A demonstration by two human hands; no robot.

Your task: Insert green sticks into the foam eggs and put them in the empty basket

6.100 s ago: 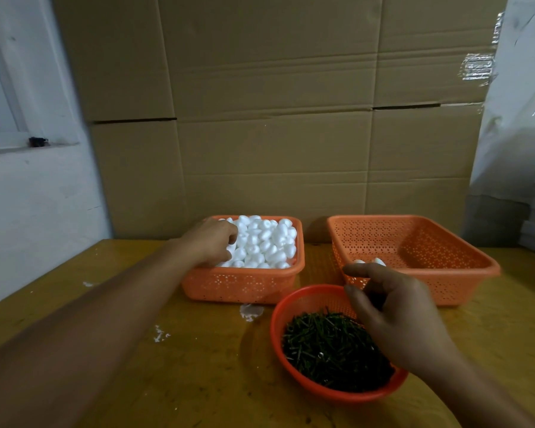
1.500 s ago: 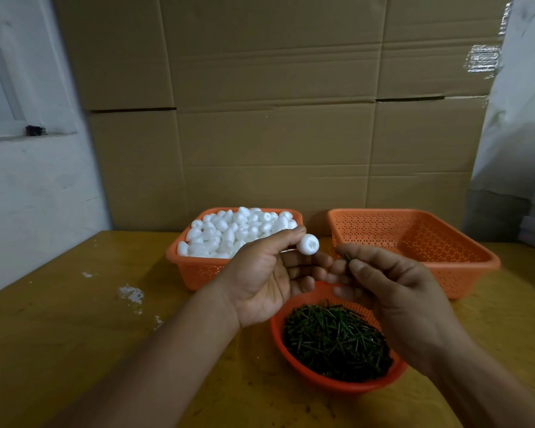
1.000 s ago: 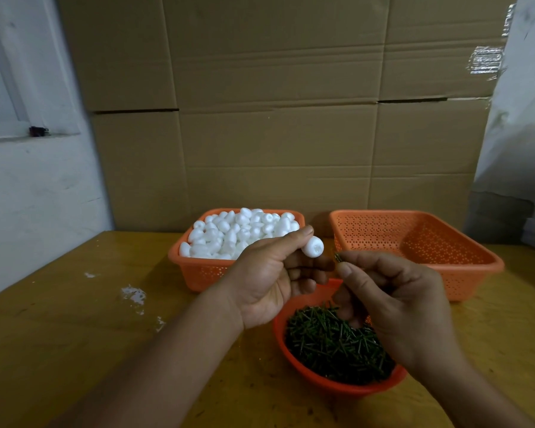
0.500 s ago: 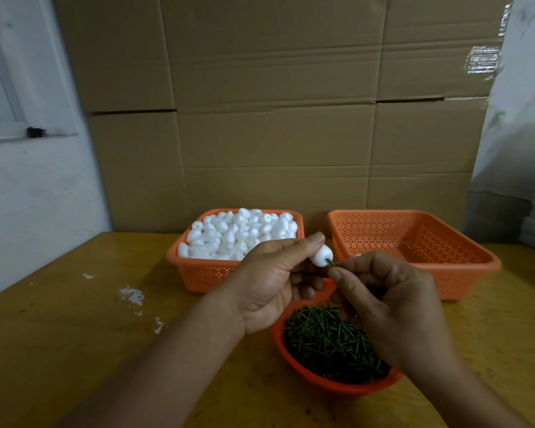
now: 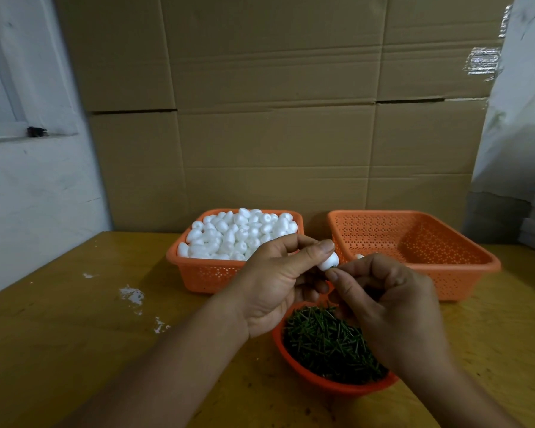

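Observation:
My left hand (image 5: 275,282) pinches a white foam egg (image 5: 328,261) between thumb and fingers above the round orange bowl (image 5: 331,385) of green sticks (image 5: 328,344). My right hand (image 5: 386,307) pinches a green stick (image 5: 334,267) whose tip sits at the egg's lower end; most of the stick is hidden by my fingers. The orange basket (image 5: 198,273) at the back left is heaped with foam eggs (image 5: 238,233). The basket at the back right (image 5: 464,273) holds a white egg (image 5: 359,256) at its near-left corner.
The baskets and bowl stand on a yellow wooden table (image 5: 74,335) with white foam crumbs (image 5: 132,295) at the left. Stacked cardboard boxes (image 5: 275,118) form a wall right behind the baskets. A white wall (image 5: 28,196) is at the left.
My hands have come together: the right hand brought the stick's tip against the egg, and more of the stick is now hidden than half a second ago. Earlier each hand reached into a container.

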